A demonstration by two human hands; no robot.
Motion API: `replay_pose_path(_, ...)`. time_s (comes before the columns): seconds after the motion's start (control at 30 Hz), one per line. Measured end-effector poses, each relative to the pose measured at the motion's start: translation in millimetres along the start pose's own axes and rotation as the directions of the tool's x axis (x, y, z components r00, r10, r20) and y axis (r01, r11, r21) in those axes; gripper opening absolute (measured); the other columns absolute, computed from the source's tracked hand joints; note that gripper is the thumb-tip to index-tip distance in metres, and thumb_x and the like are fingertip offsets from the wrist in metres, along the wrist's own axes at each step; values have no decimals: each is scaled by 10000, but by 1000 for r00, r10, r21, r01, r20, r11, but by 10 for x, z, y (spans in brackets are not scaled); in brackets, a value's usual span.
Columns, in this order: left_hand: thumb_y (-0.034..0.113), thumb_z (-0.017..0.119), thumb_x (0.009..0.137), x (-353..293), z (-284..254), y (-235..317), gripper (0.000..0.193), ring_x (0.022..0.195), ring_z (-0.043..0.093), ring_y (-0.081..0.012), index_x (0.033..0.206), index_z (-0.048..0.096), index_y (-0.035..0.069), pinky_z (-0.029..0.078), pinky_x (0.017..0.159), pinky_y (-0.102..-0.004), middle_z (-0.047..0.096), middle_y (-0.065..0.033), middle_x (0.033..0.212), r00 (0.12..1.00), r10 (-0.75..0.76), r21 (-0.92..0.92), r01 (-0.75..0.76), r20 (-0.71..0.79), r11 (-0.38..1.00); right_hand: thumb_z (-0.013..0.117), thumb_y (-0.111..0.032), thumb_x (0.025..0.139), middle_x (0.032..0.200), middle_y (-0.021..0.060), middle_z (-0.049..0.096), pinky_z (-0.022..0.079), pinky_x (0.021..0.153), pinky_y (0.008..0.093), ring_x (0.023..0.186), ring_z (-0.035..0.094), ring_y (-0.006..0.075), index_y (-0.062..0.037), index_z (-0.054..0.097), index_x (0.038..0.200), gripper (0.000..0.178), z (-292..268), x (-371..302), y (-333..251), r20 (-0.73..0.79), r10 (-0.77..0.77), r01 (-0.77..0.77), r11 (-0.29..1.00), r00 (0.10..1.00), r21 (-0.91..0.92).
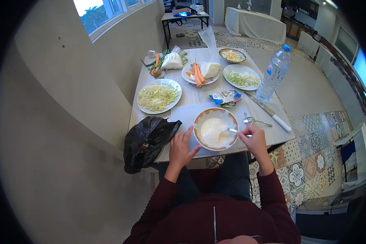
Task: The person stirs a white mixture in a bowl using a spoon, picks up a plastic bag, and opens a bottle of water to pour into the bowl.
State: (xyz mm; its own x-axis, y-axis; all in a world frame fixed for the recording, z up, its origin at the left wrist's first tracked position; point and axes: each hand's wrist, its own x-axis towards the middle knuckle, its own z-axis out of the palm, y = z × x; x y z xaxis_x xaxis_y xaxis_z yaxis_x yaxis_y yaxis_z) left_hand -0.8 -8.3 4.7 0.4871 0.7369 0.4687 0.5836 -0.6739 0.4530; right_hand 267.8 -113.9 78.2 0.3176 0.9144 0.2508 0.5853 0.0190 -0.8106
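In front of me at the table's near edge stands a white bowl with an orange-brown patterned rim, holding a creamy white mixture. My right hand is closed round the handle of a spoon, whose head is hidden in the mixture. At the bowl's left side lies my left hand, fingers stretched out and apart, the thumb close to the rim; whether it touches is hard to tell. A second spoon rests on the table right of the bowl. Just beyond the bowl lie torn blue-and-white packets.
A black plastic bag hangs over the left edge. Behind are plates of shredded cabbage and chopped greens, carrots, a cabbage piece and a bowl of shreds. A knife and tall water bottle stand right.
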Motion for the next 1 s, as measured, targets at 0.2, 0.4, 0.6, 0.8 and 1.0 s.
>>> replay_pose_path(0.2, 603, 591, 839, 23, -22, 23, 809, 1140, 489, -335, 1457, 404, 115, 354, 998, -449, 581, -131, 1169, 1000, -12, -13, 12, 12, 1000, 767, -132, 750, 679, 104, 674, 499, 588, 308, 609, 653, 211, -8, 615, 725, 197, -55, 11, -67, 125, -38, 34, 999, 991, 33)
replay_pose_path(0.4, 603, 591, 840, 18, -25, 23, 808, 1143, 488, -335, 1456, 404, 114, 354, 996, -450, 579, -135, 1170, 1000, -12, -2, 12, 10, 1000, 766, -126, 754, 711, 110, 688, 514, 578, 328, 624, 675, 245, -16, 583, 726, 215, -190, 154, -261, 235, -67, 114, 975, 970, -192)
replay_pose_path(0.6, 601, 592, 841, -7, -21, 34, 808, 1144, 487, -341, 1458, 399, 117, 352, 995, -456, 579, -141, 1168, 1000, -4, -2, 4, -4, 1000, 773, -125, 751, 680, 94, 679, 506, 582, 304, 629, 679, 203, -26, 593, 707, 210, -194, 425, 5, 8, -113, 110, 940, 994, -322)
replay_pose_path(0.8, 602, 592, 840, -6, -8, -3, 812, 1140, 486, -340, 1461, 392, 118, 346, 999, -458, 577, -136, 1162, 1000, -10, 2, 10, -4, 1000, 766, -111, 755, 635, 44, 626, 470, 597, 273, 595, 566, 102, -20, 599, 685, 203, 30, 340, 207, 154, -63, 57, 998, 986, 41)
replay_pose_path(1.0, 603, 587, 844, 15, -12, 4, 813, 1134, 489, -331, 1462, 390, 113, 346, 999, -455, 578, -131, 1151, 1000, -15, -3, 15, 6, 1000, 763, -95, 756, 640, 67, 634, 458, 577, 266, 608, 588, 102, -3, 596, 681, 205, 78, 305, 138, 221, 20, -57, 985, 975, 163)
